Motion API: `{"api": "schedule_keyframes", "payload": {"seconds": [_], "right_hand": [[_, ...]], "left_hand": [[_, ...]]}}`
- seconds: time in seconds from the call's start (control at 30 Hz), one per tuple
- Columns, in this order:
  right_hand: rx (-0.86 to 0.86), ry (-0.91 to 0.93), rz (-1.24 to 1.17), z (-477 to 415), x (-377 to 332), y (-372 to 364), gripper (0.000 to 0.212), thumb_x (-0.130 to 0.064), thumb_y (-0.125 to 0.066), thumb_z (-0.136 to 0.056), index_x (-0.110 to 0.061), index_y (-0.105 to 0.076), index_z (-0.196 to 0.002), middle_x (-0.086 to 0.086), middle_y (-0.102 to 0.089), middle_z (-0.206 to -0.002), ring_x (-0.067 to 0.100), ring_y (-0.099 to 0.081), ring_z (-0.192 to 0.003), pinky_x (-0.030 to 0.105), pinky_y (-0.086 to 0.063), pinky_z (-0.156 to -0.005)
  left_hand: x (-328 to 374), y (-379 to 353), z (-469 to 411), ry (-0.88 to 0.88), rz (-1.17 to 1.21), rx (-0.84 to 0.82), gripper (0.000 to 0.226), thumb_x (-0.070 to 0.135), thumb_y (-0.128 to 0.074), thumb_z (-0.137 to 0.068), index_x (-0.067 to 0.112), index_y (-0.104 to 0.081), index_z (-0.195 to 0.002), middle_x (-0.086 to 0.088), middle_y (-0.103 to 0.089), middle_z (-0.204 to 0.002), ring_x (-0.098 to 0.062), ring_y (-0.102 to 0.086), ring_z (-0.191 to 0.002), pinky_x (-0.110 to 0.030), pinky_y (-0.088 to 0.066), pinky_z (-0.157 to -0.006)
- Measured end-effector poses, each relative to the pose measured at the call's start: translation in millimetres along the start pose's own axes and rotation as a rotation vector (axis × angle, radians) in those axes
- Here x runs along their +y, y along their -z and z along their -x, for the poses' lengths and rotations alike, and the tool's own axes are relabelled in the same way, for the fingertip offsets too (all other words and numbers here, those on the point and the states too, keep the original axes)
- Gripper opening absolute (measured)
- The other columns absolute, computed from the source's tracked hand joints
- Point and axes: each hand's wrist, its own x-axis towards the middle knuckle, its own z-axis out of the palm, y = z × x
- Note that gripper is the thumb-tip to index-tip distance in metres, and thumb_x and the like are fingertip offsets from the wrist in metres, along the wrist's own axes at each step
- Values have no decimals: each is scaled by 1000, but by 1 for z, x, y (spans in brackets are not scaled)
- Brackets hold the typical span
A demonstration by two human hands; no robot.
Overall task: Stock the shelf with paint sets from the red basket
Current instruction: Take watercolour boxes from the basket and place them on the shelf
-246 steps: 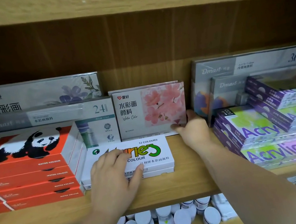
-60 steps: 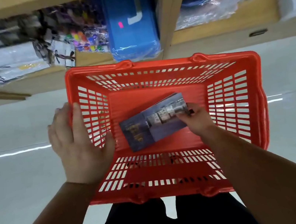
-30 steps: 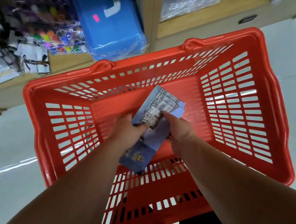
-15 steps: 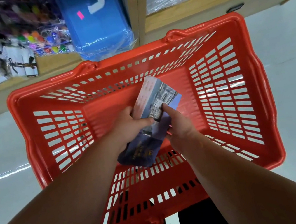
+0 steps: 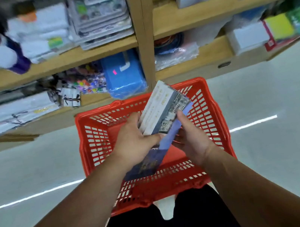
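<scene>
Gripping a paint set box [image 5: 162, 115] from both sides: left hand [image 5: 134, 141] curling closed around its long edge at nine o'clock, right hand [image 5: 192, 138] wrapping the opposite edge at three o'clock, thumb pressing on the blue face. Tilting the box, far end pointing toward one o'clock, above the red basket [image 5: 219, 122] sitting on the pale floor [image 5: 277, 142]. Standing at twelve o'clock: wooden shelf [image 5: 185, 19], with a blue plastic case [image 5: 123, 74] wrapped in film.

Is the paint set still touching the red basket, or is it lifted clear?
Apart. The head view shows the paint set held in both the left hand and right hand, raised above the red basket, its top end past the far rim.
</scene>
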Motion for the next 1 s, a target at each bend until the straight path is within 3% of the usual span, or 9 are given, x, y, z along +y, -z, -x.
{"api": "schedule_keyframes", "payload": {"seconds": [0.23,0.33,0.4,0.53,0.67,0.73,0.8,0.9,1.0], "right_hand": [[-229,188,325,74,-53,-61,17,-33,-62,-101,-22,-71,-110,0,-78,-116,27,-69,-115,41,-48,-99],[-307,220,414,100,-56,-97,13,-31,-64,-99,-23,-74,-104,-5,-79,-112,27,-69,-115,43,-47,-99],[-349,246,447,116,-47,-122,18,-31,-66,-98,-22,-74,-111,-4,-79,-114,25,-70,-115,45,-49,-102],[-410,285,378,148,-18,-179,40,-36,-78,-83,-18,-70,-117,7,-78,-115,19,-73,-99,35,-56,-85],[-437,288,235,168,17,-254,85,-58,-95,-53,-18,-67,-123,11,-75,-123,27,-70,-105,53,-48,-103],[-475,278,109,181,35,-303,82,-55,-89,-68,-16,-62,-135,11,-71,-132,31,-67,-120,54,-44,-112],[-499,279,1,201,50,-350,63,-46,-72,-87,-17,-59,-142,11,-69,-137,32,-64,-128,57,-42,-116],[-499,286,-67,227,68,-410,55,-39,-63,-91,-15,-60,-141,12,-69,-135,32,-65,-127,55,-43,-115],[-453,341,-65,243,78,-450,56,-39,-63,-90,-14,-60,-141,13,-70,-133,32,-67,-124,52,-51,-107]], "left_hand": [[51,76,95,24,441,262,55,24,-89,-67,16,-60,-114,-5,-73,-107,-23,-73,-97,-38,-60,-76],[58,112,122,-13,651,336,56,18,-84,-69,4,-62,-118,-17,-76,-109,-39,-74,-100,-55,-61,-86],[60,138,137,-43,798,377,58,12,-83,-72,-2,-58,-123,-24,-74,-114,-44,-72,-103,-62,-58,-91],[51,203,165,-129,1023,448,43,2,-70,-87,-4,-55,-127,-24,-72,-113,-36,-71,-91,-43,-61,-75],[24,275,189,-248,1190,454,49,7,-68,-84,-2,-59,-131,-19,-75,-117,-32,-73,-94,-43,-62,-80],[7,313,201,-275,1237,445,42,4,-63,-93,0,-56,-134,-18,-74,-118,-33,-73,-97,-47,-61,-85],[-7,349,214,-294,1256,430,36,6,-61,-96,4,-57,-132,-13,-76,-113,-30,-75,-97,-48,-60,-86],[-24,395,230,-348,1259,421,31,7,-61,-98,13,-60,-128,-10,-77,-117,-30,-75,-104,-48,-59,-90],[-38,430,239,-421,1204,403,47,13,-72,-90,16,-58,-135,-10,-73,-126,-32,-71,-114,-51,-55,-98]]}}
